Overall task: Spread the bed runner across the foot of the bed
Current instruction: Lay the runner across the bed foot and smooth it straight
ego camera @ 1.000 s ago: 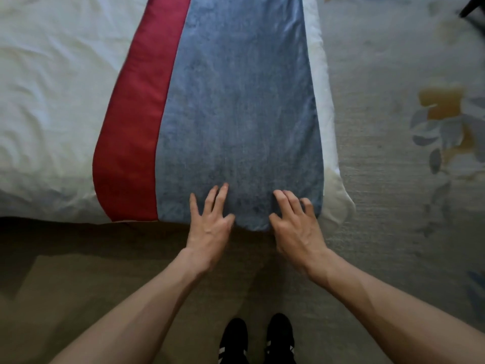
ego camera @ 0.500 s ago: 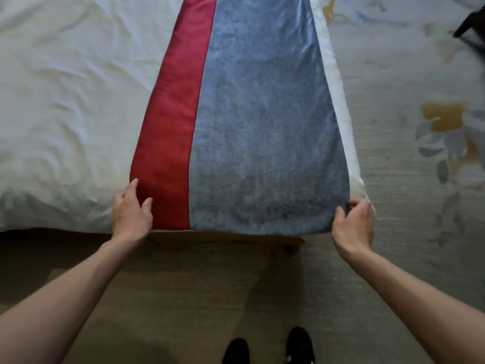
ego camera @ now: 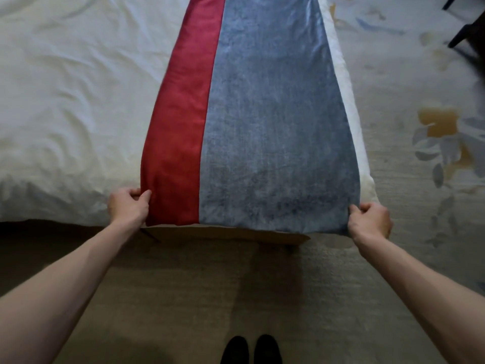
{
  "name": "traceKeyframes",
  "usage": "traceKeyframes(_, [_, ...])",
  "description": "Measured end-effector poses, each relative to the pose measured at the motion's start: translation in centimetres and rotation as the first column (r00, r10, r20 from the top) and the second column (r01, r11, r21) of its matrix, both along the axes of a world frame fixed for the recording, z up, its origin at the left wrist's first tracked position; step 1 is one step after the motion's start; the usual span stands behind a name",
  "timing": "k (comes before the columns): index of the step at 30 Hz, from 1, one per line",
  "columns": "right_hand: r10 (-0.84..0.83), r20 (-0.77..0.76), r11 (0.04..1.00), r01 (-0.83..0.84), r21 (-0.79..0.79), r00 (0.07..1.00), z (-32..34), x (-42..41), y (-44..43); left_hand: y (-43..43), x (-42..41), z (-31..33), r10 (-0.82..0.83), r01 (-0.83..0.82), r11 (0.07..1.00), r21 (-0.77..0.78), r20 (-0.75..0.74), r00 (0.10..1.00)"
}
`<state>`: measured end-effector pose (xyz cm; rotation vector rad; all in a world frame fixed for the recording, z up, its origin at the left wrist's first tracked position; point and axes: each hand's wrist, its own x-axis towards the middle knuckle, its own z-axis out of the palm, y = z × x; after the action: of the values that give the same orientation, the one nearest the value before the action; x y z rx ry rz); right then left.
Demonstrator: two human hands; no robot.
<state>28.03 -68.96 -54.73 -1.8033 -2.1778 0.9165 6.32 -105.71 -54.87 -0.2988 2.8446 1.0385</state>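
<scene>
The bed runner (ego camera: 275, 127), a long strip with a wide blue-grey band and a narrower red band, lies flat along the right edge of the white bed (ego camera: 65, 101) and runs away from me. Its near end hangs a little over the side of the mattress. My left hand (ego camera: 128, 206) pinches the near red corner between thumb and fingers. My right hand (ego camera: 370, 219) is closed around the near blue corner. The runner's far end is out of view.
Beige carpet (ego camera: 183, 285) lies between me and the bed, with a flower pattern (ego camera: 446, 143) at the right. Dark furniture legs (ego camera: 462, 30) stand at the top right. My black shoes (ego camera: 252, 349) are at the bottom. A tan bed base edge (ego camera: 236, 233) shows under the runner.
My hands moved apart from the middle of the runner's near edge to its two corners and closed on them. The near edge now hangs straight and taut.
</scene>
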Motion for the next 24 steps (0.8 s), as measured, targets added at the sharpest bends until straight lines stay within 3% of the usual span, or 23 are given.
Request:
traceKeyframes(14, [0.050,-0.003,0.999,-0.050,0.005,0.999,-0.2,3.0,-0.3,-1.0,2.6,-0.5,0.014,-0.024,0.993,-0.115,-0.081,0.997])
traceKeyframes(24, [0.059,0.035,0.998,-0.060,0.008,0.998,-2.1,6.7,-2.1,-2.9,6.0,-1.9,0.066,-0.066,0.988,-0.139,-0.004,0.998])
